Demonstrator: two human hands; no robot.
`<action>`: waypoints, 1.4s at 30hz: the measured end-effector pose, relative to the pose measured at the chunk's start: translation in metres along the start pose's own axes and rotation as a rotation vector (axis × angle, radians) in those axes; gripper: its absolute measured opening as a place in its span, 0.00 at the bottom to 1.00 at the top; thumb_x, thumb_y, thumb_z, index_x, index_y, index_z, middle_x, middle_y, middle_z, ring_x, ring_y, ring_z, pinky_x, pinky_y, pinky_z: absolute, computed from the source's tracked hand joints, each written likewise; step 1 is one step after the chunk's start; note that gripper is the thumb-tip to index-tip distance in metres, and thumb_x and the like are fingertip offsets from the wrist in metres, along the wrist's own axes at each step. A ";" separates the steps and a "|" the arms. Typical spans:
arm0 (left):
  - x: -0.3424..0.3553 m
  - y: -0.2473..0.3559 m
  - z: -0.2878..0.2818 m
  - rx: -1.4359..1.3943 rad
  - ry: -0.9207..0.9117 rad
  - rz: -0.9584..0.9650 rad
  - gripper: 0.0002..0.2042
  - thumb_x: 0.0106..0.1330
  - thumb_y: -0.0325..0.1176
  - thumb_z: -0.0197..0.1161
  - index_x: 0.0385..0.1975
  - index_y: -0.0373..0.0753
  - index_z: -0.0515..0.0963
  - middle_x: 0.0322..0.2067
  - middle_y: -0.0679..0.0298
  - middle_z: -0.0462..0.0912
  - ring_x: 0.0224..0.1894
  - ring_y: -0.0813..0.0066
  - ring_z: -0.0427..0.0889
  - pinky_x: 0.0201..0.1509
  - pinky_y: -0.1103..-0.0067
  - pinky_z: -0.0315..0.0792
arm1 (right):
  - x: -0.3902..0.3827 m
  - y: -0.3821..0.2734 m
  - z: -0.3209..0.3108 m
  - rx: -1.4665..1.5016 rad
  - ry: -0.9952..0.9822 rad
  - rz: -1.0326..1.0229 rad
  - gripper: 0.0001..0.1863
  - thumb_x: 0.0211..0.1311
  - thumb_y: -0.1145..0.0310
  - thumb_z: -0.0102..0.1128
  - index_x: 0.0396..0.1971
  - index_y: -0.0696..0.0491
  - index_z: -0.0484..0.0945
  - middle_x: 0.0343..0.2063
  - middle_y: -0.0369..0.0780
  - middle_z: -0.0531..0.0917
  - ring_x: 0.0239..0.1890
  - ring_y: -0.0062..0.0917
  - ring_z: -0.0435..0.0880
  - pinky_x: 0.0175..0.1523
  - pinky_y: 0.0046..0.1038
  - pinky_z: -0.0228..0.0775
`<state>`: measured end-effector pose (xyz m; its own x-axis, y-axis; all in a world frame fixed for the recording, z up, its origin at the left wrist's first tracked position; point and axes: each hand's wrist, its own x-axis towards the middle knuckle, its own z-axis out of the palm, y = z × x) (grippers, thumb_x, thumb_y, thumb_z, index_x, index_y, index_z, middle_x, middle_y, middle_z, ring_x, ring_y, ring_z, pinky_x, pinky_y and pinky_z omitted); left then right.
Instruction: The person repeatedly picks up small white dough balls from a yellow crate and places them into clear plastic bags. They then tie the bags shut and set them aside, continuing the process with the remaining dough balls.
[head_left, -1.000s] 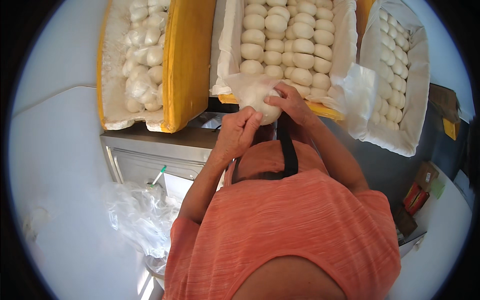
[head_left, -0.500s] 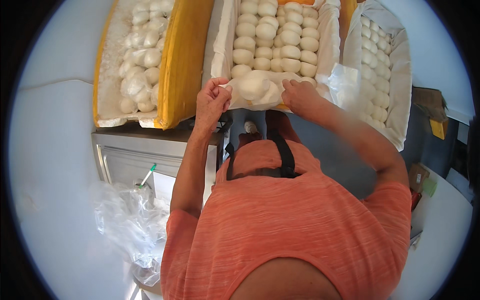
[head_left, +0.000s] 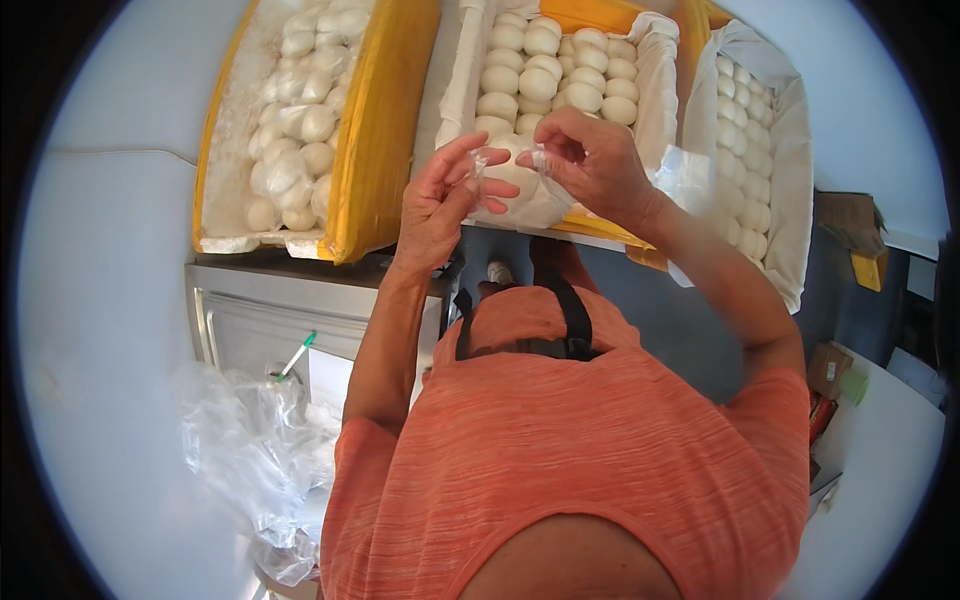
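A thin clear plastic bag [head_left: 545, 208] with white steamed buns in it hangs between my two hands, over the front edge of the middle box. Loops of its film pass around the fingers of my left hand [head_left: 440, 205], which are partly spread, with the film caught near the thumb. My right hand [head_left: 605, 168] pinches the opposite side of the bag's mouth between thumb and fingers. Behind the hands, rows of white round steamed buns [head_left: 540, 85] lie in a yellow box lined with white cloth [head_left: 655, 75]. How many buns the bag holds is hidden.
To the left, a yellow foam-lined box [head_left: 375, 130] holds bagged buns [head_left: 290, 165]. Another cloth-lined box [head_left: 790, 180] of buns stands at the right. Below left are a metal cabinet [head_left: 265, 315], loose plastic bags [head_left: 240, 450] and a green-tipped pen [head_left: 297, 355]. Cartons [head_left: 850, 218] sit far right.
Both hands have lifted the bag's sides and drawn closer together, the right hand moving left and up. The bag's mouth is now gathered higher above the buns.
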<state>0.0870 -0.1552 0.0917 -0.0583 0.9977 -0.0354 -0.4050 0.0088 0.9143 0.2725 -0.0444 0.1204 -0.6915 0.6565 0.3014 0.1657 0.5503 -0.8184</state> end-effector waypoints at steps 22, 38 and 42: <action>-0.018 -0.015 -0.035 -0.208 0.176 -0.189 0.19 0.58 0.26 0.58 0.51 0.30 0.69 0.25 0.66 0.76 0.30 0.81 0.74 0.42 0.82 0.70 | -0.045 0.038 0.032 0.938 0.001 0.588 0.14 0.53 0.75 0.56 0.40 0.60 0.71 0.22 0.37 0.77 0.25 0.17 0.73 0.33 0.19 0.66; -0.059 -0.029 -0.014 0.330 0.088 -0.253 0.28 0.57 0.20 0.59 0.60 0.38 0.63 0.31 0.66 0.80 0.35 0.85 0.78 0.38 0.88 0.69 | -0.058 0.003 0.079 1.100 -0.238 0.828 0.31 0.52 0.75 0.65 0.56 0.59 0.63 0.35 0.40 0.80 0.35 0.18 0.78 0.40 0.16 0.68; -0.071 -0.007 -0.041 -0.029 0.378 -0.188 0.18 0.56 0.23 0.62 0.47 0.35 0.72 0.24 0.72 0.75 0.25 0.88 0.71 0.30 0.88 0.64 | -0.045 0.021 0.091 1.027 -0.167 0.748 0.27 0.53 0.75 0.64 0.53 0.58 0.65 0.36 0.39 0.80 0.36 0.18 0.77 0.40 0.17 0.68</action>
<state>0.0568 -0.2289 0.0718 -0.3088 0.8840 -0.3511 -0.4659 0.1813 0.8661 0.2434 -0.1096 0.0451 -0.7569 0.5189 -0.3974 -0.0140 -0.6207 -0.7839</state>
